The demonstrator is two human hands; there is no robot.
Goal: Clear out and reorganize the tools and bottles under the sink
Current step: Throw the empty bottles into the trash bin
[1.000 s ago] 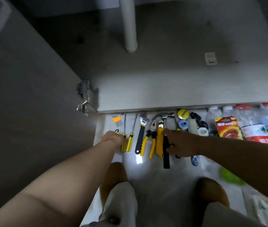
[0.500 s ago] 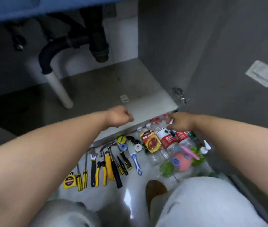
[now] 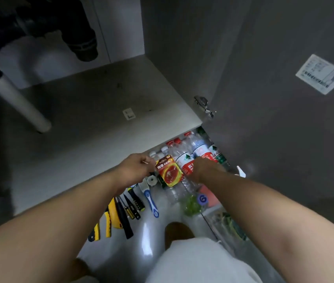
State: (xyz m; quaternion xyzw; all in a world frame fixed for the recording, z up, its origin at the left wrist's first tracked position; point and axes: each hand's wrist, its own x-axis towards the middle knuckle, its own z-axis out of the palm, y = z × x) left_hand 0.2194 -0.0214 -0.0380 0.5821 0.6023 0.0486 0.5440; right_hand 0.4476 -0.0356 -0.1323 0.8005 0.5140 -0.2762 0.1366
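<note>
The clear red-labelled plastic water bottles (image 3: pixel 184 160) lie on the glossy grey floor (image 3: pixel 154 237) by the grey cabinet (image 3: pixel 101 119) front edge, so the right hand (image 3: pixel 204 167), its grasp hidden, should wrap one mid-body while the left hand (image 3: pixel 135 166), curled round a thin pale stick (image 3: pixel 145 161), steadies its neighbours.

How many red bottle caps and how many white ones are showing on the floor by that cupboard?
Red bottle caps: 3
White bottle caps: 2
Total: 5
</note>
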